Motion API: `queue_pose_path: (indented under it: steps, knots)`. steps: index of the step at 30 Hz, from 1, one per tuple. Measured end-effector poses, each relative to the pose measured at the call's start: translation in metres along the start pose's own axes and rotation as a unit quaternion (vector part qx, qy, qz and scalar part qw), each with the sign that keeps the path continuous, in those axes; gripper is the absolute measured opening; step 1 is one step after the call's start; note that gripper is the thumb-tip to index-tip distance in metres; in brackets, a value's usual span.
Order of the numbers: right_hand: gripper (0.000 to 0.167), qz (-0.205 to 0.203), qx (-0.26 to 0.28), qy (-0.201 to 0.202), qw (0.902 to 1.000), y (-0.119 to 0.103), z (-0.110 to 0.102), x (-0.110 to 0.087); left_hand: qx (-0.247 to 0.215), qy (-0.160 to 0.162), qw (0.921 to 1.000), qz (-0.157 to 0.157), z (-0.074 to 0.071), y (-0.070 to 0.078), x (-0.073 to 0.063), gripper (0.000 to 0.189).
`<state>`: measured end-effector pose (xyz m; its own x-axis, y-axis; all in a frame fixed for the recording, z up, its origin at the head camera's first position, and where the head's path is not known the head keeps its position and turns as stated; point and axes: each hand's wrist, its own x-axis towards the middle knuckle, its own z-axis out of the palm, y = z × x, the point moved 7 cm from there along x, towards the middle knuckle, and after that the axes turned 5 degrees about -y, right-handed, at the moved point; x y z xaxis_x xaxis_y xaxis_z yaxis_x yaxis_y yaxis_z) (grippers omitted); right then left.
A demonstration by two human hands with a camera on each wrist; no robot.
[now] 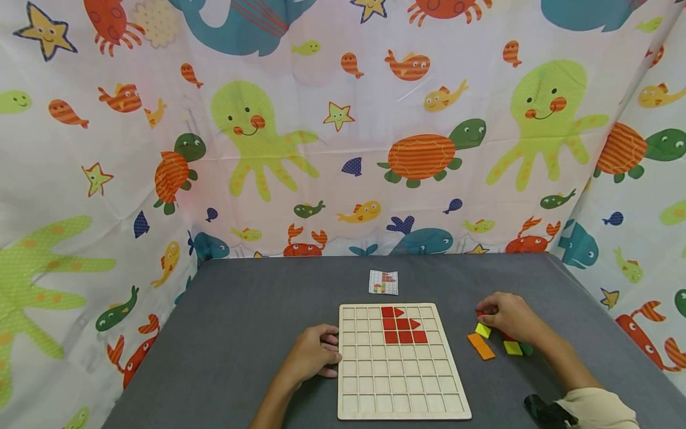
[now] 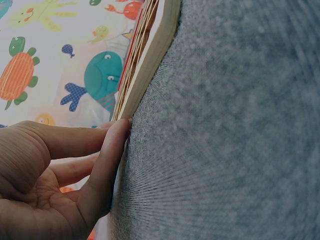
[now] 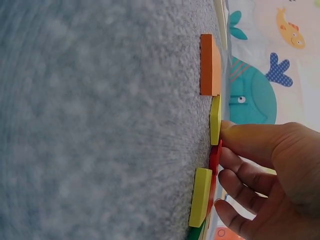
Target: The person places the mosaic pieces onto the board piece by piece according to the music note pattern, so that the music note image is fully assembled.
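Your left hand (image 1: 313, 354), fingers loose, rests against the left edge of the board (image 1: 398, 368), presumably steadying it. Your right hand (image 1: 511, 317) pinches a red piece (image 3: 214, 159). Card (image 1: 383, 286) lies beyond, likely for reference.

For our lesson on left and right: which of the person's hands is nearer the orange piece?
Right. The right hand is close by, beyond and to the right of the orange piece; the left hand is across the board, at its left edge.
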<state>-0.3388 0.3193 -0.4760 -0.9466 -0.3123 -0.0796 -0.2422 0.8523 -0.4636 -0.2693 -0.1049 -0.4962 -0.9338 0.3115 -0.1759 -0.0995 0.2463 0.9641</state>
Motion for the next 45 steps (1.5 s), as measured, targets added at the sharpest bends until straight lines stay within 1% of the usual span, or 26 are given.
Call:
queue_pose_path:
  steps: [6, 10, 16, 20, 32, 39, 45]
  knots:
    - [0.020, -0.016, -0.009, 0.011, 0.9998, -0.006, -0.002, -0.003, 0.001, -0.002, 1.0000, 0.001, 0.001, 0.000, 0.001, 0.059]
    - [0.019, -0.033, -0.006, 0.024, 0.9991, -0.016, -0.003, -0.006, -0.003, -0.005, 1.0000, 0.005, 0.001, 0.001, 0.001, 0.060]
    - [0.019, -0.036, 0.011, 0.023, 0.9990, -0.033, 0.005, -0.007, -0.001, -0.007, 1.0000, 0.002, 0.001, 0.000, 0.001, 0.060]
    - [0.020, -0.046, 0.019, 0.027, 0.9984, -0.046, 0.011, -0.007, -0.002, -0.008, 1.0000, 0.004, 0.001, 0.001, 0.001, 0.061]
    - [0.021, -0.075, 0.043, 0.013, 0.9961, -0.080, 0.028, -0.004, -0.003, -0.002, 1.0000, 0.008, 0.001, 0.002, -0.001, 0.060]
    - [0.022, -0.096, 0.050, 0.003, 0.9941, -0.091, 0.034, -0.002, -0.005, -0.003, 1.0000, 0.008, 0.001, 0.004, -0.001, 0.059]
    - [0.021, -0.101, 0.062, -0.010, 0.9929, -0.095, 0.040, 0.000, -0.003, -0.001, 1.0000, 0.006, 0.001, 0.002, 0.000, 0.060]
